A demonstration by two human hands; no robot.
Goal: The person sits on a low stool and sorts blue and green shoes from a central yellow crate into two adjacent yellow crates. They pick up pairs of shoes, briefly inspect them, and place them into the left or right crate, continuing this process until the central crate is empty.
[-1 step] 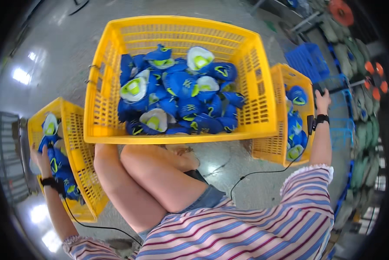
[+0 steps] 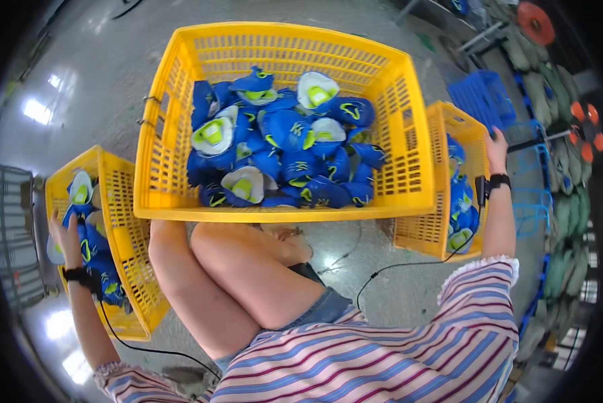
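My left hand (image 2: 66, 238) is at the left yellow crate (image 2: 121, 221), over the blue shoe uppers (image 2: 98, 245) inside. Its thumb and fingers are apart; a pale bluish patch shows beside it, too unclear to name. On the other side, my right hand (image 2: 497, 151) is raised by the outer rim of the right yellow crate (image 2: 438, 185), fingers spread and nothing visible in them. Blue uppers with lime details (image 2: 461, 201) lie in that crate. In front of my knees stands a large yellow crate (image 2: 281, 215) holding a heap of blue shoe uppers (image 2: 288, 131), some showing white linings.
A blue crate (image 2: 479, 97) and light-blue wire racks (image 2: 531, 178) stand beyond my right hand. An orange-bladed fan (image 2: 585, 127) is near shelving at the far right. Black cables (image 2: 402, 267) run from both wrists. A metal ribbed surface (image 2: 16, 232) lies at far left.
The whole view has shifted slightly, with the crates appearing a little farther right. My right hand has turned and risen slightly at the crate's rim; my left hand stays nearly in place.
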